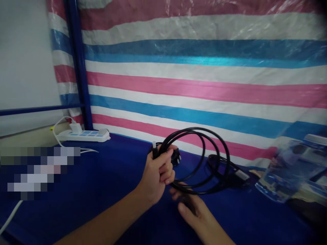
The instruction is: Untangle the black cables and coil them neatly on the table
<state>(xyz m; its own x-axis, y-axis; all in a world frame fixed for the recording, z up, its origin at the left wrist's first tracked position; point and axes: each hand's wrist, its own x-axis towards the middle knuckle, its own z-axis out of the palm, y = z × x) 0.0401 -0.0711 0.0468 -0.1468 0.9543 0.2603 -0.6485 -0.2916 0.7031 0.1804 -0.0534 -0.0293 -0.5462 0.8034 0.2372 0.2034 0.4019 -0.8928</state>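
A black cable (226, 149) hangs in several loose loops to the right of my left hand (159, 172), whose fingers are wrapped round the bundle. One end of it, a black connector with a pale tip (154, 148), sticks up above that fist. Lower and to the right, my right hand (196, 211) is closed on a dark, blurred piece (188, 203); it looks like the cable's other end, but its shape cannot be made out. Behind my left hand lies a black plug (176, 158) with metal prongs, partly hidden.
A black adapter (237, 177) with a coiled lead lies on the blue surface (107, 194). At the right stands a clear plastic jug (283, 173). A white power strip (87, 135) with a charger sits back left. Striped sheeting (191, 85) hangs behind, beside a blue post (79, 61).
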